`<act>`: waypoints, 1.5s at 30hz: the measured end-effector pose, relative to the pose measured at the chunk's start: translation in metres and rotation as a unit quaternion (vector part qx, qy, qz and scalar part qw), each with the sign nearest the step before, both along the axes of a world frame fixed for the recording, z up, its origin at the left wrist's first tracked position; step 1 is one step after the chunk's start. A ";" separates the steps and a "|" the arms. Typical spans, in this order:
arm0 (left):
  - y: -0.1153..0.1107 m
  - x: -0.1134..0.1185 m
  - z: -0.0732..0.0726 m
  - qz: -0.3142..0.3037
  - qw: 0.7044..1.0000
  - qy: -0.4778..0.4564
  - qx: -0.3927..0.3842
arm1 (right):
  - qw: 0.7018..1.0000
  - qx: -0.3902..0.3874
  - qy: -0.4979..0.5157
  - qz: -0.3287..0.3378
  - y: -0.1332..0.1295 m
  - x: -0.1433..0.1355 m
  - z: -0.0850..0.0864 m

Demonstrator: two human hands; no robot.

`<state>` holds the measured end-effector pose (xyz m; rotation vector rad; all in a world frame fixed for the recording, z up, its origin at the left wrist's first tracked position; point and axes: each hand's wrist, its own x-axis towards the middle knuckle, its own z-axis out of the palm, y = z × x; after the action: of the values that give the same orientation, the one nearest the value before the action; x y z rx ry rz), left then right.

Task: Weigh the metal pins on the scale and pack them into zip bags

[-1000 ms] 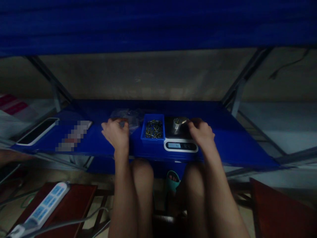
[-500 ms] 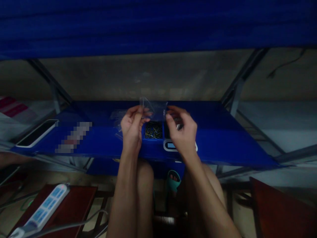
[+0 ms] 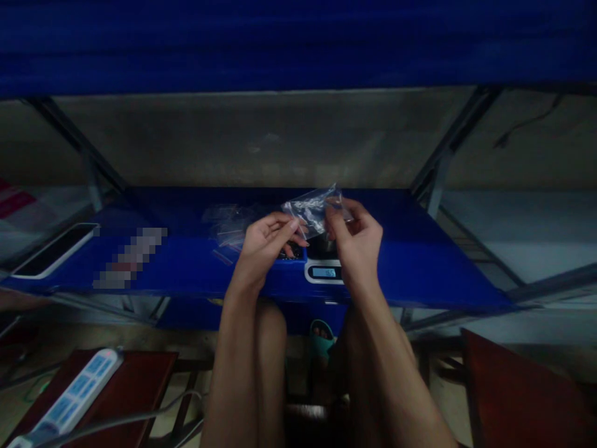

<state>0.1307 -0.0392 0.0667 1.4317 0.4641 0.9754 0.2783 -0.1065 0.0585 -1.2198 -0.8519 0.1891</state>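
Note:
A clear plastic bag (image 3: pixel 310 208) is stretched between my two hands above the blue table. My left hand (image 3: pixel 267 246) pinches its left end between thumb and fingers. At the other end, my right hand (image 3: pixel 359 239) grips it, with fingertips showing through the film. Beneath my left hand is a blue box (image 3: pixel 298 256) of small metal pieces, mostly covered now. A white digital scale (image 3: pixel 323 272) with a lit display stands below my right hand, which partly hides it and the dark container (image 3: pixel 326 246) on it.
More clear bags (image 3: pixel 228 227) lie left of my left hand. Further left are a white-framed phone-like device (image 3: pixel 58 249) and a pixelated patch. A blue shelf (image 3: pixel 298 46) hangs over the table (image 3: pixel 420 261). Below left, a power strip (image 3: pixel 79 389) rests on a brown stool (image 3: pixel 140 379).
Both hands have shifted right, and the bag has turned from upright to slanted. My left hand has come over the box of metal pieces. The scale's display shows more clearly.

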 end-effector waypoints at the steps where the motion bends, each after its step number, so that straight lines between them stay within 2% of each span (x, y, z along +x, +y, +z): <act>1: 0.001 -0.001 0.000 0.015 1.000 -0.007 0.007 | 1.000 0.007 -0.016 -0.019 0.000 0.000 -0.002; 4: 0.002 -0.002 0.001 0.058 0.998 -0.031 0.020 | 0.991 0.028 -0.087 -0.103 -0.003 -0.003 -0.001; 5: 0.003 -0.002 0.001 0.070 0.997 -0.037 0.023 | 0.987 0.030 -0.106 -0.113 -0.005 -0.005 0.000; 10: 0.000 0.003 0.002 0.094 0.993 -0.046 0.049 | 0.985 0.020 -0.168 -0.044 -0.012 -0.014 0.008; 17: -0.002 0.008 0.005 0.113 0.989 -0.064 0.069 | 0.975 0.004 -0.215 -0.056 -0.019 -0.023 0.014; 20: -0.002 0.007 0.007 0.117 0.988 -0.070 0.070 | 0.975 0.001 -0.221 -0.031 -0.020 -0.026 0.017; 25: -0.004 0.005 0.011 0.104 0.990 -0.091 0.037 | 0.980 0.002 -0.198 0.022 -0.014 -0.028 0.015; 31: -0.005 0.004 0.013 0.071 0.995 -0.061 0.036 | 0.991 0.017 -0.083 0.107 -0.009 -0.025 0.015; 37: -0.005 0.001 0.014 0.015 0.999 -0.038 0.035 | 0.988 -0.033 -0.011 0.148 -0.008 -0.021 0.016; 39: -0.005 0.000 0.013 0.015 0.999 -0.028 0.029 | 0.989 -0.052 -0.009 0.139 -0.007 -0.020 0.013; 41: -0.004 0.001 0.011 0.027 0.999 -0.024 0.024 | 0.994 -0.053 -0.030 0.091 -0.006 -0.021 0.009; 43: -0.003 0.002 0.008 0.043 0.999 -0.028 0.017 | 0.995 -0.036 -0.089 0.019 -0.008 -0.023 0.006; 45: -0.002 0.003 0.006 0.052 0.998 -0.033 0.013 | 0.986 -0.021 -0.165 -0.019 -0.010 -0.026 0.006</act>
<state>0.1338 -0.0410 0.0727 1.4047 0.4823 1.1119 0.2521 -0.1166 0.0645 -1.3266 -1.1141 -0.0275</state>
